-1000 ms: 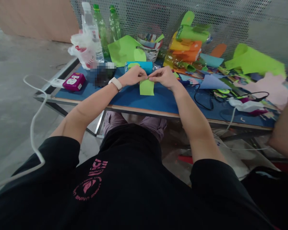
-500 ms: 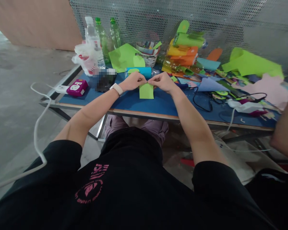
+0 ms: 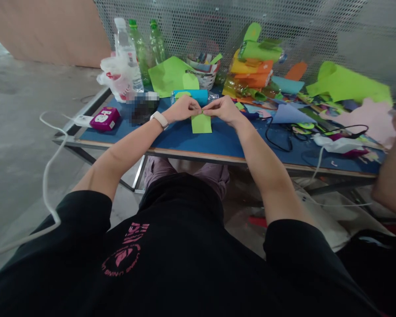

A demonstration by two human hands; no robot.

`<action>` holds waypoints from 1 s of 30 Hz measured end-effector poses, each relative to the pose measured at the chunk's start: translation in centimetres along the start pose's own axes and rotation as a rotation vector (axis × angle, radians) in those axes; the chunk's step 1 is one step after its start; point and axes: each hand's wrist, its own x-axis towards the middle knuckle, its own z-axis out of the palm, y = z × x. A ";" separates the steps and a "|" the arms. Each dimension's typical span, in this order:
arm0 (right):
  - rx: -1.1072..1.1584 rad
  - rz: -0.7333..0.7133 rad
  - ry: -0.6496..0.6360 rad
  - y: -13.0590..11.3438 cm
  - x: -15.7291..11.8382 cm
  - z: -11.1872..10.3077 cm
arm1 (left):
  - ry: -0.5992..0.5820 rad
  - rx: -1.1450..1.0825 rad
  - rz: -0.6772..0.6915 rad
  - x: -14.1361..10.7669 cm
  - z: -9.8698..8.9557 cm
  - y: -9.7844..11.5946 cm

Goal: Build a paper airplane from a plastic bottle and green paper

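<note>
A small light-green piece of paper [image 3: 201,124] is held by its far edge over the front part of the blue table. My left hand [image 3: 185,108], with a white band on the wrist, pinches that edge from the left. From the right, my right hand [image 3: 223,110] pinches the same edge, its fingertips close to the left ones. The fingertips cover part of the far edge. Just behind my hands lies a clear plastic bottle wrapped in blue paper [image 3: 199,95], a green piece of paper against its left part.
Clear and green bottles [image 3: 157,44] stand at the back left beside a white plastic bag [image 3: 117,81]. A purple box [image 3: 105,119] sits near the left edge. Paper-wrapped bottles [image 3: 254,72] and paper scraps crowd the right. Another person's arm [image 3: 391,171] is at far right.
Both hands keep their pinch on the green paper, with only slight finger movement. The whole view has shifted a little.
</note>
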 end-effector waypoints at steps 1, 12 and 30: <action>0.003 -0.003 -0.001 0.1 0.1 0.0 | -0.010 -0.004 -0.017 0.0 0.0 0.0; 0.041 0.007 -0.024 0.0 -0.1 0.3 | 0.004 0.055 -0.023 0.3 -0.3 -0.3; 0.010 -0.050 0.059 -0.1 -0.3 -0.1 | -0.045 0.081 -0.050 0.1 0.1 1.4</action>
